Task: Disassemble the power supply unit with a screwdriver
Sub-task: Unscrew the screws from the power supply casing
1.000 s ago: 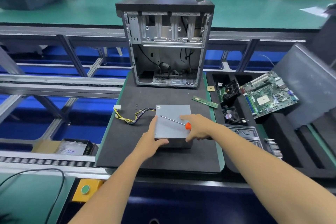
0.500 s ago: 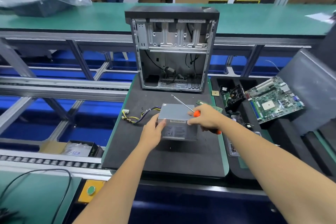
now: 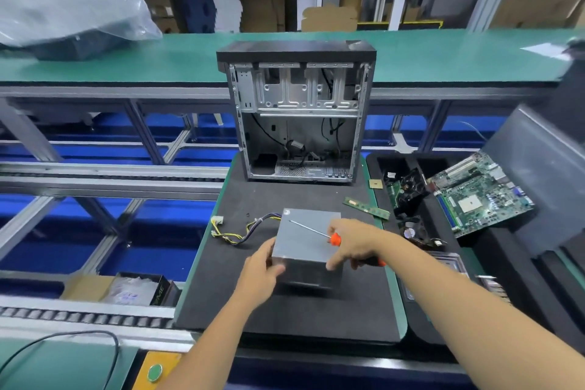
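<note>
A grey metal power supply unit [image 3: 304, 241] lies on the black foam mat [image 3: 285, 310], its yellow and black cable bundle [image 3: 240, 231] trailing to the left. My left hand [image 3: 261, 269] grips the unit's near left corner. My right hand [image 3: 351, 244] holds an orange-handled screwdriver [image 3: 334, 238] while its fingers also rest on the unit's right edge. The thin steel shaft lies across the top face, pointing up and left.
An open, stripped computer case [image 3: 299, 117] stands upright at the back of the mat. A RAM stick [image 3: 367, 207] lies beside it. To the right, a black foam tray [image 3: 506, 263] holds a motherboard [image 3: 481, 193], a fan and other parts. Conveyor rails run left.
The power supply unit has been turned in both hands, so its plain grey face is on top and the label side no longer shows. The screwdriver shaft swung back to lie across the top.
</note>
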Available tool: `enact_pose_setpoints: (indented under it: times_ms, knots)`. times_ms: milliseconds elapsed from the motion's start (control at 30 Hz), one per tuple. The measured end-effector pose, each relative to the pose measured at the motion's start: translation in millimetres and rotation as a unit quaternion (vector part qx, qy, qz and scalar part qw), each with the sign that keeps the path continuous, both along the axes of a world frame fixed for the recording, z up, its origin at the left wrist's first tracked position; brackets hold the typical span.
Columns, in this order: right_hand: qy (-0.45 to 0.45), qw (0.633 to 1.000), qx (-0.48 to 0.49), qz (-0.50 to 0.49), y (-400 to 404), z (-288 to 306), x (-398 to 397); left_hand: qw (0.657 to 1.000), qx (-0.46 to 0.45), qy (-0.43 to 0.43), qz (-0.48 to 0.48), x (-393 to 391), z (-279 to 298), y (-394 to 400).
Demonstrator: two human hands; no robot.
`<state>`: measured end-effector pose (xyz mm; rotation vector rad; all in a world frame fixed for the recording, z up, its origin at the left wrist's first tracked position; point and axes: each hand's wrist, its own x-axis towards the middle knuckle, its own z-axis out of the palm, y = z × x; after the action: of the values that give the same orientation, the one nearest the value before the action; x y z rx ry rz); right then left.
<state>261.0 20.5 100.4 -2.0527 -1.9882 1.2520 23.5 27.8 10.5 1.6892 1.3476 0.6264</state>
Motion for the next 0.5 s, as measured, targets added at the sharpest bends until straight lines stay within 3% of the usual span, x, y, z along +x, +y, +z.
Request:
enact_pose_setpoints:
  times_ms: [133, 333, 500]
  knots:
    - [-0.029, 0.998, -0.050, 0.000, 8, -5, -2, 0.998, -0.036, 0.026, -0.037, -10, -8, -5]
    - [-0.135, 0.976, 0.140, -0.094, 39, -10, 3, 0.995, -0.019, 0.061, -0.072, -6, 1, -8]
    - [-0.092, 0.992, 0.027, -0.081, 51, -20, -5, 0.991, 0.021, 0.113, -0.065, -6, 0, 1]
